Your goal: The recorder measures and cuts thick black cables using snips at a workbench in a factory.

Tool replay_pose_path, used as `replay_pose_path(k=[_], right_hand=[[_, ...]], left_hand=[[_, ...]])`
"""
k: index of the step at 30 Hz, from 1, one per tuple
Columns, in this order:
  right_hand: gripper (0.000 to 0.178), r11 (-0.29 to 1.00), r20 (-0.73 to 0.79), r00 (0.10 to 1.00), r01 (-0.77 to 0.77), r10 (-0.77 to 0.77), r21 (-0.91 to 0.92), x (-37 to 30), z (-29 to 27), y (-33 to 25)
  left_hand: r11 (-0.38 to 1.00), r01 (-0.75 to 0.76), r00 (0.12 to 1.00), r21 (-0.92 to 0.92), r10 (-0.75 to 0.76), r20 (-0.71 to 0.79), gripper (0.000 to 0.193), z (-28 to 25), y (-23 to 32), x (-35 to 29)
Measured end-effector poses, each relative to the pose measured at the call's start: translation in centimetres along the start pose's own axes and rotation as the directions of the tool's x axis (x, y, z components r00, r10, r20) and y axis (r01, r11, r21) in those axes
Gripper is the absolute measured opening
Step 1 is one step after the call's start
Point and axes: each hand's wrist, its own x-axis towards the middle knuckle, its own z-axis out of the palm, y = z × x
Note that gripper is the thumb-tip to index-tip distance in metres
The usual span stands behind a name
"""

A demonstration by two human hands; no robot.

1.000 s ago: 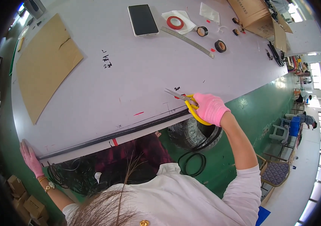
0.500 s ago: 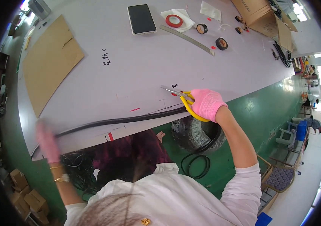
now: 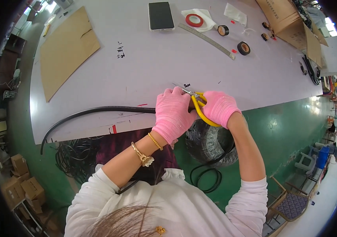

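A length of black cable (image 3: 97,110) curves across the near side of the table, its left end drooping past the table's corner. My left hand (image 3: 173,112), in a pink glove, is closed around the cable close beside the scissors. In my right hand (image 3: 220,107), also gloved in pink, are scissors with yellow handles (image 3: 205,118). Their slim metal blades point up and left, just beyond my left fingers. Both hands are side by side at the table's near edge, and they hide the cable's right part.
Farther back lie a steel ruler (image 3: 208,39), a black-screened tablet (image 3: 161,16), a red tape roll (image 3: 194,20) and a black tape roll (image 3: 243,48). Brown cardboard (image 3: 67,51) covers the left side. Below the edge sits a plastic-wrapped coil (image 3: 202,144). A cardboard box (image 3: 283,19) stands far right.
My left hand has come from the cable's left end to the right, beside the scissors, and closes on the cable there. The cable's left part now bows more. My right hand still holds the scissors.
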Motion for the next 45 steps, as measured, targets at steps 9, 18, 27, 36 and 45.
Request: replay_pose_path(k=[9, 18, 27, 36, 45], right_hand=[[0.033, 0.990, -0.117, 0.991, 0.074, -0.060, 0.117, -0.4, 1.0, 0.9], [0.023, 0.872, -0.459, 0.881, 0.311, -0.115, 0.379, -2.7, 4.8, 2.6], [0.014, -0.107, -0.604, 0.755, 0.643, 0.254, 0.758, -10.1, 11.2, 1.3], [0.028, -0.045, -0.221, 0.968, 0.217, -0.121, 0.975, -14.9, 19.5, -8.6], [0.025, -0.117, -0.253, 0.958, 0.239, -0.132, 0.964, -14.6, 17.2, -10.7]], left_hand=[[0.996, 0.083, 0.996, 0.032, -0.083, -0.023, 0.026, -0.3, 1.0, 0.0], [1.000, 0.004, 1.000, 0.029, -0.003, -0.028, 0.017, -0.4, 0.6, -0.4], [0.931, -0.113, 0.987, -0.346, 0.147, 0.072, 0.014, -3.1, -2.7, -4.0], [0.780, 0.142, 0.950, -0.610, 0.065, 0.305, 0.010, -7.2, -3.8, -7.7], [0.772, 0.096, 0.971, -0.629, 0.067, 0.231, 0.009, -7.2, -4.7, -9.5]])
